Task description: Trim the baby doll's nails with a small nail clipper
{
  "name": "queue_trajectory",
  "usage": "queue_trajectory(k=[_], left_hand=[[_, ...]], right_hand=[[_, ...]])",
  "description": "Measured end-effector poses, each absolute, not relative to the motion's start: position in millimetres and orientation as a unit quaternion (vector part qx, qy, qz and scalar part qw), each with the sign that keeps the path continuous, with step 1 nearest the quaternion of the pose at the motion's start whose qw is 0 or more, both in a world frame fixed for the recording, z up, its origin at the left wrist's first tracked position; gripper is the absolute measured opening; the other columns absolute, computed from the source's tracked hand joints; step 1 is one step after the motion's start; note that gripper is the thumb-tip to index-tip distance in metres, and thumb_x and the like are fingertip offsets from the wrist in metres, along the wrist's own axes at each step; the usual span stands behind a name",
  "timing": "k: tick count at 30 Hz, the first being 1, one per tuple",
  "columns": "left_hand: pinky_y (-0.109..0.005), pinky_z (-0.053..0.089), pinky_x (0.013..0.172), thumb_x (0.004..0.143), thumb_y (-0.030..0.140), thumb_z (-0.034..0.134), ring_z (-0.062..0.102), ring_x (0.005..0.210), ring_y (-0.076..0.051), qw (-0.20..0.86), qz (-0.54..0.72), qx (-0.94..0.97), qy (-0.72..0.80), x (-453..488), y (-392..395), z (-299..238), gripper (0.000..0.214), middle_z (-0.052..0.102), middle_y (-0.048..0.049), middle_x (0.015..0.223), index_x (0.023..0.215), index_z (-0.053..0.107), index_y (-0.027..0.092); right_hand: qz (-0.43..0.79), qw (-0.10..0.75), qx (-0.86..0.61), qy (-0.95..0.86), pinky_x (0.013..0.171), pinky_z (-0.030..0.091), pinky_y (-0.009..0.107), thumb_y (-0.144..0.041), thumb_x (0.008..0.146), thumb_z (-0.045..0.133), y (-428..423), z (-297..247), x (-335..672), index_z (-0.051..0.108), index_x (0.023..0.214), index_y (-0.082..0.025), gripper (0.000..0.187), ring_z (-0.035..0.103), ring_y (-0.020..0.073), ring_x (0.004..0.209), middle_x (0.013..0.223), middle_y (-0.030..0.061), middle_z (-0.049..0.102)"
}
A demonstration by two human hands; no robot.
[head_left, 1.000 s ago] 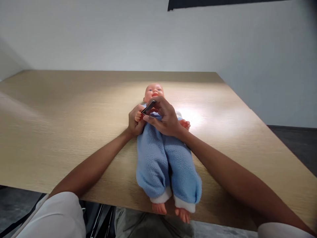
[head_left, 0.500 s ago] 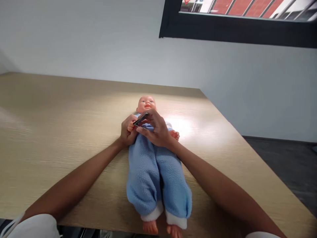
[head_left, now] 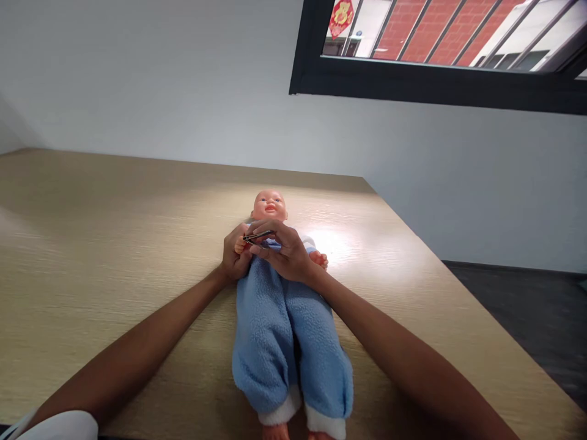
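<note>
On the doll (head_left: 270, 318), feet (head_left: 275, 432) toward the near edge of the table (head_left: 114, 269), the left hand (head_left: 233, 260) holds its small hand (head_left: 239, 245), and the right hand (head_left: 288, 253), pinching the clipper (head_left: 257, 236), should squeeze gently.

1 head-worn camera looks forward and down over the table (head_left: 114, 226) at the hands (head_left: 290, 256).

The doll (head_left: 261, 324) has a pink head (head_left: 269, 203) and feet (head_left: 276, 431), a blue suit (head_left: 262, 351) and white cuffs (head_left: 281, 413); the clipper (head_left: 257, 236) is dark silver. The counter (head_left: 114, 244) is pale tan with streaky grain, the sleeve (head_left: 66, 426) white, the floor (head_left: 499, 299) dark grey. The wall (head_left: 183, 79) is pale grey, the window frame (head_left: 413, 84) black, the bricks (head_left: 408, 29) red, the sign (head_left: 340, 17) red and gold.
</note>
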State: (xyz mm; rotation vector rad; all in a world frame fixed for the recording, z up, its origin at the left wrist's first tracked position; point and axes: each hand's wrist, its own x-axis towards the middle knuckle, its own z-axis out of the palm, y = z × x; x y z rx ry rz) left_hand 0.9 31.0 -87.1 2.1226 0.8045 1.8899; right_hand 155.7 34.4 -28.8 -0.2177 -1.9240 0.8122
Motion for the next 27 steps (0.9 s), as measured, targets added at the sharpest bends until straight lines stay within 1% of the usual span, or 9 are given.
queue_trajectory(k=[3, 5, 7, 9, 12, 16, 19, 24, 27], left_hand=[[-0.032, 0.04, 0.061, 0.098, 0.056, 0.041, 0.049, 0.067, -0.017, 0.108, 0.641, 0.711, 0.267, 1.3, 30.8, -86.7, 0.045, 0.052, -0.0039, 0.075, 0.08, 0.055, 0.017], [-0.032, 0.04, 0.06, 0.097, 0.058, 0.042, 0.048, 0.065, -0.016, 0.116, 0.643, 0.709, 0.265, 1.3, 31.2, -87.1, 0.046, 0.051, -0.0032, 0.074, 0.079, 0.054, 0.017], [-0.031, 0.038, 0.058, 0.096, 0.061, 0.043, 0.045, 0.063, -0.016, 0.117, 0.645, 0.709, 0.261, 1.0, 31.7, -87.7, 0.047, 0.049, -0.0024, 0.073, 0.078, 0.053, 0.018], [-0.031, 0.036, 0.057, 0.095, 0.062, 0.043, 0.044, 0.063, -0.015, 0.113, 0.645, 0.711, 0.257, 0.8, 32.1, -88.2, 0.048, 0.048, -0.0021, 0.073, 0.077, 0.052, 0.018], [-0.031, 0.034, 0.056, 0.096, 0.059, 0.045, 0.043, 0.062, -0.015, 0.108, 0.646, 0.712, 0.252, 0.9, 32.6, -88.1, 0.046, 0.046, -0.0014, 0.071, 0.076, 0.051, 0.018], [-0.032, 0.031, 0.054, 0.095, 0.058, 0.048, 0.038, 0.059, -0.014, 0.101, 0.652, 0.707, 0.254, 1.7, 34.1, -87.6, 0.047, 0.04, 0.0, 0.067, 0.07, 0.042, 0.018], [-0.033, 0.032, 0.054, 0.093, 0.059, 0.049, 0.037, 0.059, -0.014, 0.1, 0.654, 0.706, 0.253, 1.9, 35.2, -87.7, 0.048, 0.039, -0.0001, 0.066, 0.07, 0.039, 0.019], [-0.032, 0.034, 0.054, 0.092, 0.062, 0.049, 0.041, 0.061, -0.014, 0.113, 0.645, 0.706, 0.27, 2.0, 34.1, -88.3, 0.049, 0.044, -0.0005, 0.069, 0.072, 0.043, 0.018], [-0.032, 0.036, 0.054, 0.093, 0.062, 0.048, 0.043, 0.061, -0.015, 0.113, 0.645, 0.705, 0.271, 1.9, 33.9, -89.4, 0.049, 0.046, -0.0005, 0.069, 0.072, 0.045, 0.018]], right_hand=[[0.332, 0.495, -0.1, -0.797, 0.076, 0.054, 0.024, -0.025, 0.087, 0.071, 33.3, -27.2, 156.2, 0.059, 0.105, -0.021, 0.021, 0.063, 0.0109, 0.085, 0.097, 0.0008, 0.065], [0.324, 0.481, -0.102, -0.809, 0.076, 0.054, 0.025, -0.024, 0.086, 0.072, 33.2, -26.9, 156.8, 0.058, 0.107, -0.021, 0.025, 0.062, 0.011, 0.083, 0.098, 0.0011, 0.065], [0.31, 0.472, -0.091, -0.82, 0.077, 0.054, 0.026, -0.023, 0.087, 0.069, 33.9, -27.2, 157.5, 0.058, 0.107, -0.021, 0.023, 0.062, 0.012, 0.086, 0.101, 0.0023, 0.065], [0.289, 0.473, -0.072, -0.829, 0.078, 0.054, 0.028, -0.021, 0.089, 0.066, 34.9, -27.5, 158.4, 0.058, 0.104, -0.021, 0.017, 0.062, 0.0138, 0.09, 0.1, 0.0029, 0.065], [0.249, 0.471, -0.052, -0.845, 0.081, 0.053, 0.032, -0.02, 0.092, 0.063, 36.2, -27.0, 160.2, 0.058, 0.104, -0.021, 0.014, 0.063, 0.0172, 0.094, 0.097, 0.0045, 0.064], [0.196, 0.444, -0.042, -0.873, 0.089, 0.053, 0.038, -0.02, 0.092, 0.061, 37.4, -25.4, 162.7, 0.055, 0.113, -0.019, 0.022, 0.062, 0.0206, 0.105, 0.114, 0.0111, 0.064], [0.184, 0.433, -0.034, -0.882, 0.09, 0.052, 0.038, -0.018, 0.091, 0.061, 38.8, -26.1, 163.6, 0.056, 0.115, -0.018, 0.024, 0.062, 0.0215, 0.106, 0.117, 0.0131, 0.064], [0.17, 0.436, -0.038, -0.883, 0.085, 0.054, 0.037, -0.019, 0.094, 0.058, 40.1, -28.0, 164.1, 0.058, 0.115, -0.02, 0.021, 0.064, 0.0204, 0.102, 0.113, 0.0105, 0.065], [0.132, 0.426, -0.038, -0.894, 0.086, 0.055, 0.037, -0.019, 0.095, 0.056, 38.7, -25.6, 164.6, 0.057, 0.116, -0.021, 0.021, 0.064, 0.0204, 0.103, 0.112, 0.0091, 0.067]])
